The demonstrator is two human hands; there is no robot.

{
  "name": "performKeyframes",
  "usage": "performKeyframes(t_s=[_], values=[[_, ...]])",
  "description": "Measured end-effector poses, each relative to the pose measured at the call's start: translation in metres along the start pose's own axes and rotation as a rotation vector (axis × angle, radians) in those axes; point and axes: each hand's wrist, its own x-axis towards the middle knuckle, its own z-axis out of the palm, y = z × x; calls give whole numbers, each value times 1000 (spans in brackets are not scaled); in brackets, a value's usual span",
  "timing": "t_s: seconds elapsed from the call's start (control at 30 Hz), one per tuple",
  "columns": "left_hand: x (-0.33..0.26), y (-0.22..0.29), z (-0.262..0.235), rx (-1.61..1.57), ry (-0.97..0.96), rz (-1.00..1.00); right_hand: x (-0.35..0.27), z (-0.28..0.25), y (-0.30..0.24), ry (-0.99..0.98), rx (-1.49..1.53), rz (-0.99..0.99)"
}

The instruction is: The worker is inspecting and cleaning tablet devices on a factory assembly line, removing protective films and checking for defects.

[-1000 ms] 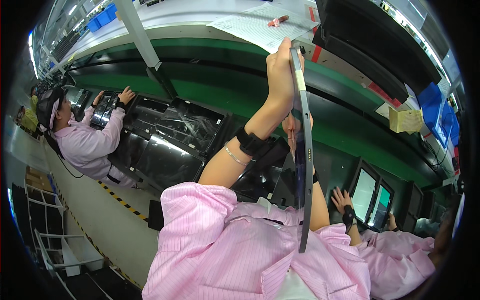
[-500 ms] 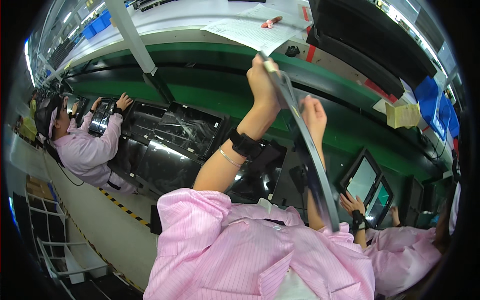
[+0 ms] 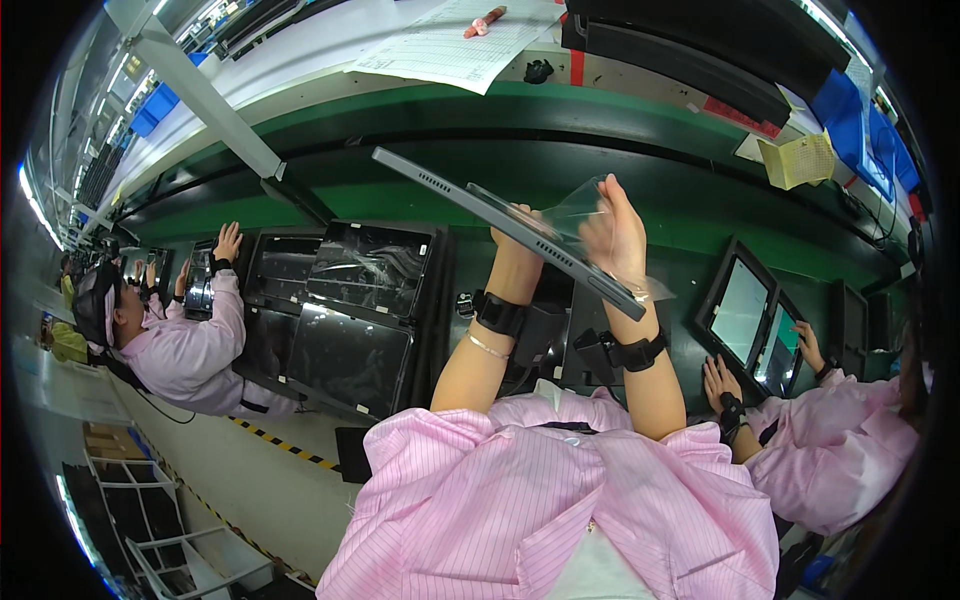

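Note:
I hold a thin grey tablet (image 3: pixel 455 198) tilted in the air above the green conveyor belt (image 3: pixel 400 195). My left hand (image 3: pixel 515 240) grips it from behind near its middle. My right hand (image 3: pixel 612 232) is at its lower end and pinches a clear plastic film (image 3: pixel 570 208) that lifts off the tablet's face. Both wrists wear black straps, and my sleeves are pink.
Black trays with film-covered screens (image 3: pixel 360 300) lie to the left. A co-worker in pink (image 3: pixel 180 350) reaches onto the line at far left. Another person's hands (image 3: pixel 720 385) rest by two tablets (image 3: pixel 745 310) at right. Papers (image 3: pixel 450 45), blue bins (image 3: pixel 850 110) and a yellow cloth (image 3: pixel 795 160) sit beyond.
The tablet has swung from nearly edge-on and upright to a flatter slant and come lower. My right hand has moved onto its lower end and lifted the clear film.

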Motion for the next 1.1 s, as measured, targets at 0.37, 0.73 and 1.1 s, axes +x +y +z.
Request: performKeyframes(t_s=[0.37,0.73,1.1], values=[[64,54,110,481,82,575,-12,-5,-27,-250,-299,-183],[55,39,218,824,103,615,-33,-14,-52,-126,-347,-836],[61,41,208,867,162,641,-54,-22,-68,-48,-377,-1048]])
